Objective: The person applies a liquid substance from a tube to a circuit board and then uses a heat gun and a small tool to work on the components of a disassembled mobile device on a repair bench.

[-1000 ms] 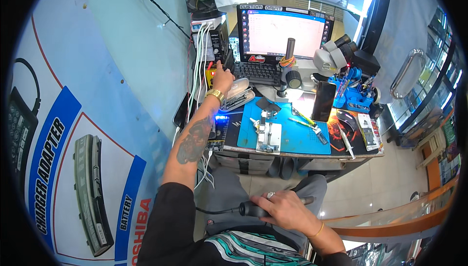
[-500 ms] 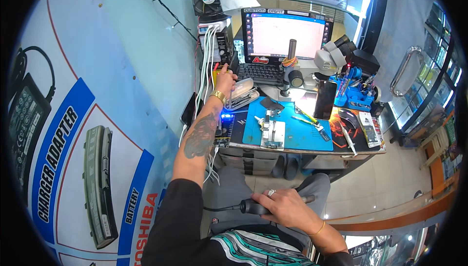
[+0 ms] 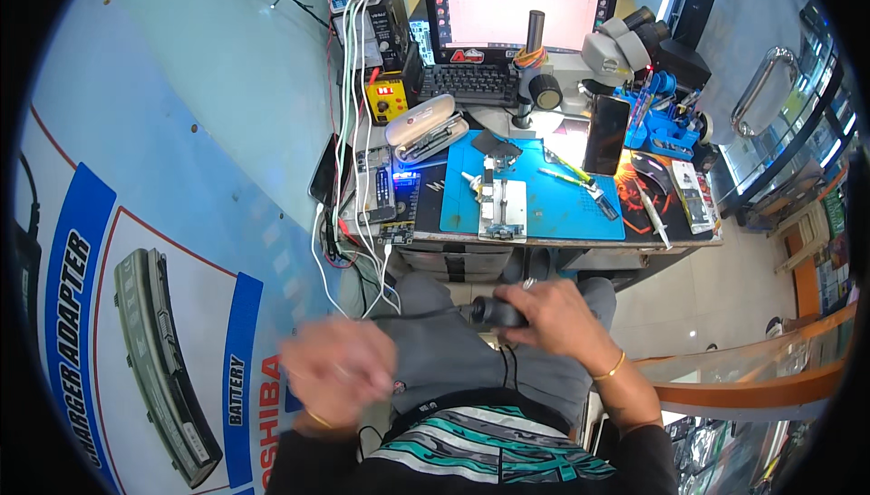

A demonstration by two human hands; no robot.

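My left hand (image 3: 340, 368) is low at the left, blurred by motion above my lap, so its finger state is unclear. My right hand (image 3: 553, 318) grips a black cylindrical tool handle (image 3: 492, 312) with a cord, held over my grey-clad legs. On the desk beyond, a blue mat (image 3: 553, 214) carries a metal board holder (image 3: 503, 209) and small tools. A yellow unit (image 3: 388, 96) with a lit red display stands at the desk's left, near an open case (image 3: 426, 132) of tools.
A monitor (image 3: 517, 5), keyboard (image 3: 467, 83), microscope (image 3: 616, 51), upright phone (image 3: 607, 132) and blue organiser (image 3: 666, 137) fill the desk. White cables (image 3: 344, 150) hang at the left beside a printed wall panel (image 3: 163, 359). A glass door is at the right, a wooden-edged counter lower right.
My left hand has drawn back from the yellow unit down to my lap. My right hand still holds the handle, now higher in the picture. The desk appears higher as the view shifts.
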